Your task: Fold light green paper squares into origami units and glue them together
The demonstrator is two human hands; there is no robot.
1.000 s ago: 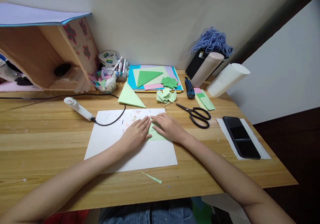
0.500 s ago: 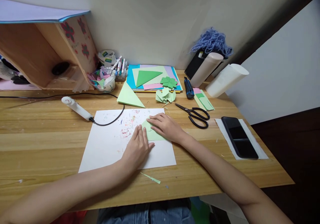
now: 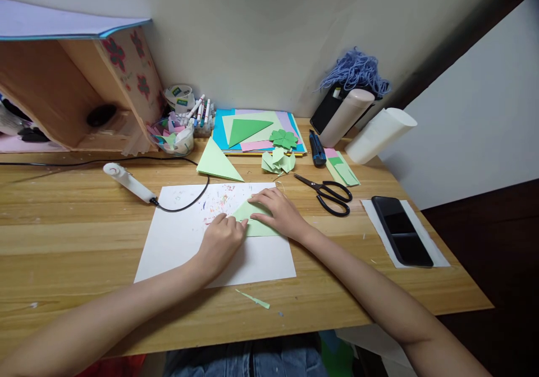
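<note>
While a smooth, dull grey wall [image 3: 236, 45] rises behind it, a light-brown wooden desk [image 3: 76, 242] with long streaky grain spreads across the view. By its far left corner stands an open-fronted tan box [image 3: 135, 68], its side panel painted with red flowers. A flat white paper sheet [image 3: 168, 253], flecked with coloured marks, lies toward the desk's near edge. Along the far edge sits a neat stack of coloured paper sheets [image 3: 219, 138]; toward the far right corner stand a glossy pinkish cylinder [image 3: 347, 118] and a matt white cylinder [image 3: 381, 135]. Beside the right edge, a black glassy phone [image 3: 402, 231] rests on thin white paper.

Both hands are on the white sheet, slightly apart. The right hand [image 3: 280, 214] lies spread, pressing a thin, creased pale-green paper piece [image 3: 261, 230] on the sheet's right half. At that piece's left end, the left hand [image 3: 221, 239] is curled; whether it pinches the paper cannot be told. Black-handled metal scissors [image 3: 320, 187] lie beyond the sheet's right edge. Smallest, a ragged pale-green paper sliver [image 3: 255, 299] lies near the desk's near edge.
</note>
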